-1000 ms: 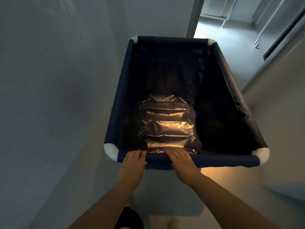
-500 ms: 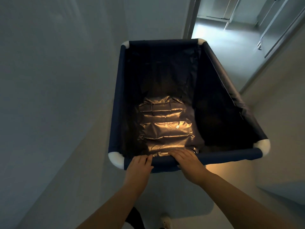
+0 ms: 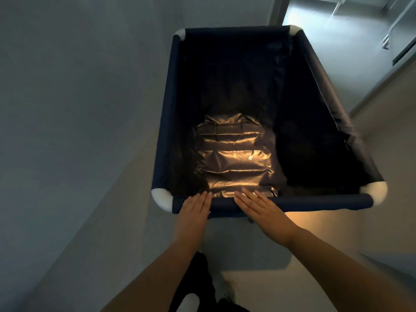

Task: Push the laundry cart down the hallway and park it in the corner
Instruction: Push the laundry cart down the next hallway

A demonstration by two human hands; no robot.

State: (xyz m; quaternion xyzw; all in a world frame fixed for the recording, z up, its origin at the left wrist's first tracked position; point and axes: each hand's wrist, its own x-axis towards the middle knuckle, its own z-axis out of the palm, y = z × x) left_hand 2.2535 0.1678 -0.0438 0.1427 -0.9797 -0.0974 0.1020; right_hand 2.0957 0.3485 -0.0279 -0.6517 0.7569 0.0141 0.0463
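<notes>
The laundry cart (image 3: pixel 315 202) is a deep dark-blue fabric bin with white corner joints, right in front of me. A shiny dark lining (image 3: pixel 234 163) catches light at its bottom, and nothing else shows inside. My left hand (image 3: pixel 194 210) lies flat on the near rail close to the left corner, fingers straight. My right hand (image 3: pixel 263 210) lies flat on the same rail just to its right, fingers straight and pointing over the rim. Neither hand curls around the rail.
A plain grey wall (image 3: pixel 78 109) runs close along the cart's left side. Another wall (image 3: pixel 394 136) slants in on the right. A brighter doorway and floor (image 3: pixel 333 37) open beyond the cart's far right corner. My leg and shoe (image 3: pixel 198 289) are below.
The cart has rolled forward and swung slightly left toward the wall. Both hands have uncurled from gripping the near rail to lying flat on it.
</notes>
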